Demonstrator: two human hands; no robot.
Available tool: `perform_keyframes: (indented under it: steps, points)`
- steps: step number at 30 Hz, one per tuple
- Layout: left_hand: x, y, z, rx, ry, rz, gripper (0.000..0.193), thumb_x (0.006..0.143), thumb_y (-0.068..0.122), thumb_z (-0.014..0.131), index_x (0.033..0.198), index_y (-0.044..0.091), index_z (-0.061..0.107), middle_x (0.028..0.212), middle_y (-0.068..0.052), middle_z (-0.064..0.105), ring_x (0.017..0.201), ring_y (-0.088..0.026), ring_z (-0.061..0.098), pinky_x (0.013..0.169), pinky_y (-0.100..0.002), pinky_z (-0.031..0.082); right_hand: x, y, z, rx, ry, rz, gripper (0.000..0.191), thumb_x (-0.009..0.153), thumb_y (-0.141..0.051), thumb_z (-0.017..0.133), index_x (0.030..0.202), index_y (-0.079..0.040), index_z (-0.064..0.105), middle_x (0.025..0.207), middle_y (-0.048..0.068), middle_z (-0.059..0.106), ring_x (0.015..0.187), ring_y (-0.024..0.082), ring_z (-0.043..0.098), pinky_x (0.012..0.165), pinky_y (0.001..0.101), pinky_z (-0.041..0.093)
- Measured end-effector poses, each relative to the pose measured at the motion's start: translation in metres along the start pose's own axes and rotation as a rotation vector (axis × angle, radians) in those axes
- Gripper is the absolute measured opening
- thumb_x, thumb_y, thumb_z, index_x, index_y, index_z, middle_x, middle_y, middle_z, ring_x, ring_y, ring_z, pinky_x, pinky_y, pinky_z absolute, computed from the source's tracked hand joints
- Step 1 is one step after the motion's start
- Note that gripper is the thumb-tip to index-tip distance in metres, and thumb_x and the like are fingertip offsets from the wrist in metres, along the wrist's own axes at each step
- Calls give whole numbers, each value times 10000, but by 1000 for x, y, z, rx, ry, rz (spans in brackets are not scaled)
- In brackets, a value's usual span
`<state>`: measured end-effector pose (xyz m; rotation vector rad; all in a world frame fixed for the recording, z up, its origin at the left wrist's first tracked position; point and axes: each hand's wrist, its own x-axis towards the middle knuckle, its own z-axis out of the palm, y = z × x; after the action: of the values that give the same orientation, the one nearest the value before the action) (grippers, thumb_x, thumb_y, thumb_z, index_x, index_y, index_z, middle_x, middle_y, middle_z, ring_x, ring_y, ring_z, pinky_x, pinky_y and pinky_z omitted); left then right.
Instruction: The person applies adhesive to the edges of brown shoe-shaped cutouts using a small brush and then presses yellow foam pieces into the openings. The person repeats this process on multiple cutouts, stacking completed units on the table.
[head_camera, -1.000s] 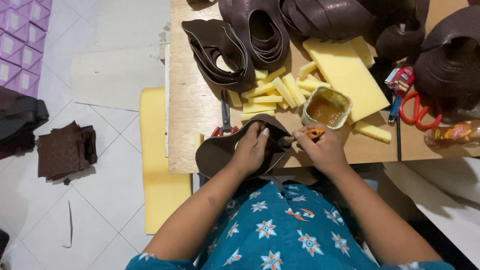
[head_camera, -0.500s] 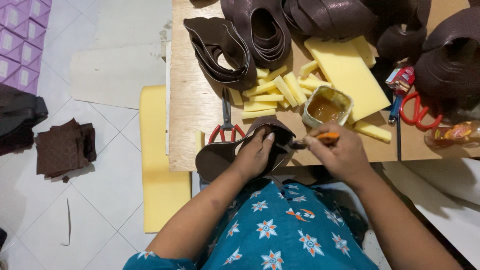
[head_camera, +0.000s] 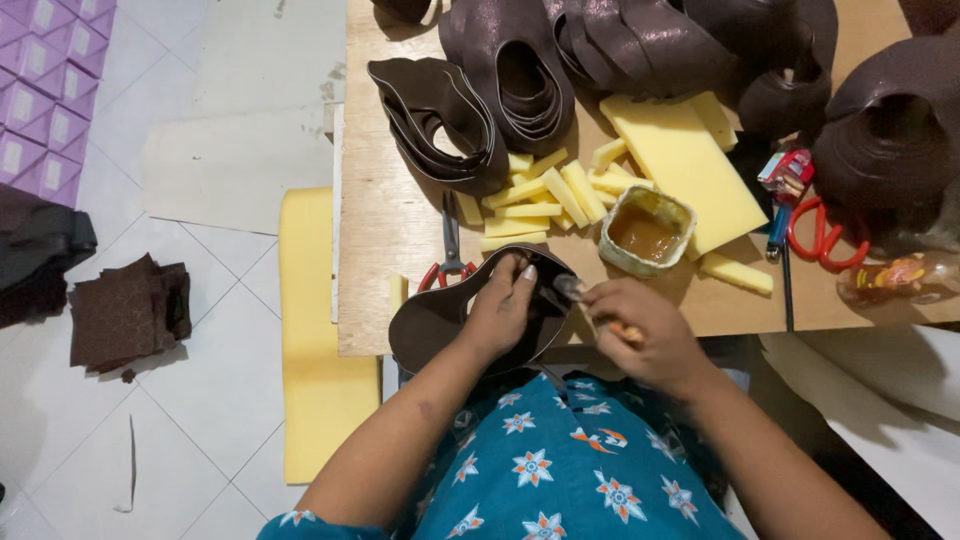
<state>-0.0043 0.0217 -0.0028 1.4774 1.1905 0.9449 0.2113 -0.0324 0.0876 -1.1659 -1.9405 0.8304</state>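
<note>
My left hand (head_camera: 502, 310) presses on a dark brown leather shoe-upper piece (head_camera: 432, 322) at the near edge of the wooden table (head_camera: 385, 210). My right hand (head_camera: 640, 328) holds a small brush with an orange handle (head_camera: 598, 322), its tip over the right end of the leather piece. A yellowish tub of brown glue (head_camera: 645, 231) stands just beyond both hands.
Red-handled scissors (head_camera: 450, 258) lie left of the glue tub. Yellow foam strips (head_camera: 535, 190) and a foam slab (head_camera: 683, 170) sit mid-table, with stacked brown uppers (head_camera: 520, 70) behind. A second pair of red scissors (head_camera: 822, 235) lies right. A foam sheet (head_camera: 312, 340) rests on the tiled floor.
My right hand has drawn the brush back from the glue tub toward the leather piece. My left hand has kept its hold on the piece.
</note>
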Motion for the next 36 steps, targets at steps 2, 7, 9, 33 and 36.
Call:
perform_keyframes:
  steps: [2,7,9,33,36]
  points:
    - [-1,-1,0,-2,-10,-14,314,1062,272,492,1230,14,548,1100,-180,686,1032,-305,673,919,-354,502,3,4,6,-131,-89,-97,252,761,-17,726,1005,-36,667,1163,122,678,1085,293,672,915,376,543]
    - [2,1,0,-35,-51,-4,300,1067,282,485,1217,30,549,1089,-174,695,1021,-313,690,916,-360,516,15,5,19,-402,-95,-302,271,743,-80,728,1003,-44,657,1169,124,664,1114,345,631,926,443,497]
    - [3,4,0,14,-57,-27,314,1062,290,480,1224,30,553,1106,-181,699,1042,-331,688,923,-370,515,22,4,20,-468,-110,-325,260,749,-79,685,1006,-52,656,1177,124,667,1128,343,631,931,438,500]
    - [4,15,2,167,-148,-45,410,1054,302,474,1338,13,540,1262,-253,638,1189,-422,595,995,-432,458,36,-40,-22,-393,298,-91,196,889,-51,685,1083,-66,709,1020,102,681,967,318,655,869,413,517]
    - [-3,25,10,258,-162,114,387,990,211,498,1313,1,540,1235,-290,617,1152,-460,580,960,-476,466,66,-31,-14,-392,33,-248,342,834,-157,736,1166,-85,705,1106,129,699,999,343,651,836,413,530]
